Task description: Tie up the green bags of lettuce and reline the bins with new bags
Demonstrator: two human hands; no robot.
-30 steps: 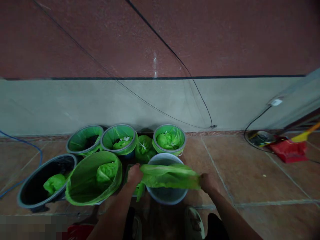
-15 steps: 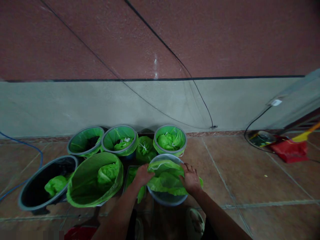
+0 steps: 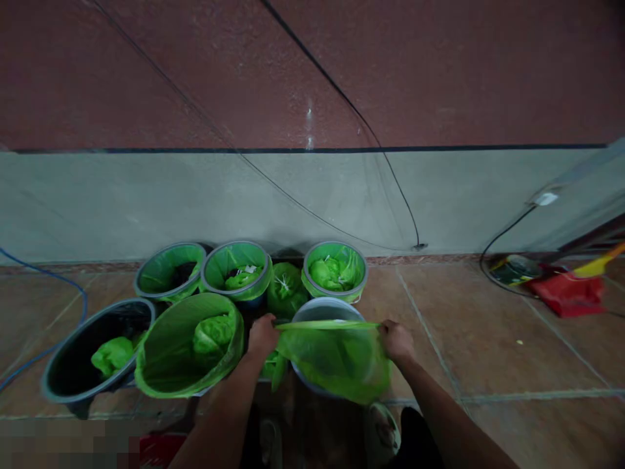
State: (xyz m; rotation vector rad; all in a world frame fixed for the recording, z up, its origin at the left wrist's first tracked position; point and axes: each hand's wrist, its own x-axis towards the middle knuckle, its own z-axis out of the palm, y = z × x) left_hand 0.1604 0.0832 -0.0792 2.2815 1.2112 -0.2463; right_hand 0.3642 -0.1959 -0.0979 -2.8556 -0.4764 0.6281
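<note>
Both hands are closed on the green bag (image 3: 336, 365), the left hand (image 3: 263, 335) and right hand (image 3: 396, 340) each pinching one end of its taut top edge; it hangs over the grey bin (image 3: 326, 306), not yet on the rim. Three back bins (image 3: 235, 244) and one front bin (image 3: 146, 391) already wear green liners — this one looks bare where it shows. Brown tile floor (image 3: 493, 355), a red-and-grey wall (image 3: 312, 202), loose cables (image 3: 336, 85) — dim light throughout.
</note>
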